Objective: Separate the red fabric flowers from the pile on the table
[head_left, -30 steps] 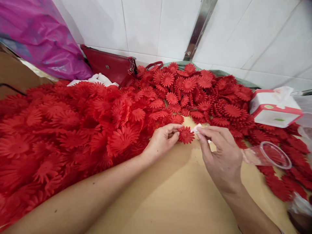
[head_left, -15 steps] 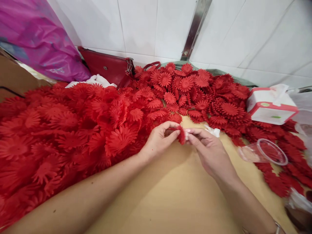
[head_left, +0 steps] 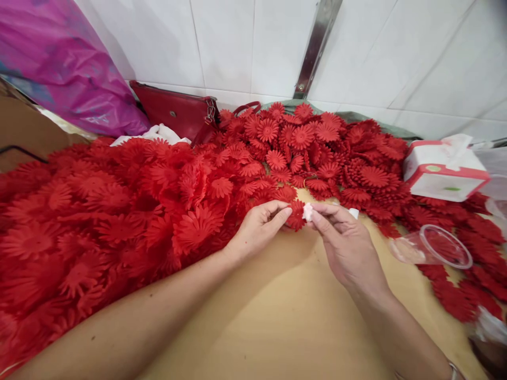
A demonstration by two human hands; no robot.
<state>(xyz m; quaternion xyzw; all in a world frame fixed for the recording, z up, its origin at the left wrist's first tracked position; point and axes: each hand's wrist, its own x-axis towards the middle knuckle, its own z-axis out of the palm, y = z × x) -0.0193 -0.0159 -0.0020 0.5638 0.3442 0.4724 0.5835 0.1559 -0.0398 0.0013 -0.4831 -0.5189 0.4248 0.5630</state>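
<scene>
Between thumb and fingers, my left hand [head_left: 264,226] pinches the edge of a small red artificial flower [head_left: 297,215], its face turned toward me. My right hand [head_left: 344,237] is closed on a small pale pink-white flower-shaped piece [head_left: 308,212], held right beside the red flower. Whether the two pieces touch or overlap I cannot tell. Both hands are just above the wooden table [head_left: 273,311]. A large heap of loose red artificial flowers [head_left: 198,228] lies to the left of my left hand, and stacked ones [head_left: 303,136] are piled behind both hands.
A clear plastic cup [head_left: 428,248] lies on its side at the right, below a tissue box [head_left: 447,171]. At the back are a red handbag [head_left: 170,111], a white cloth [head_left: 158,133] and a purple plastic bag [head_left: 75,68]. A tiled wall [head_left: 225,47] closes the far side.
The red flower has turned from nearly edge-on to facing me. The pale piece now shows more plainly, and my right hand has shifted slightly right. The view has moved a little.
</scene>
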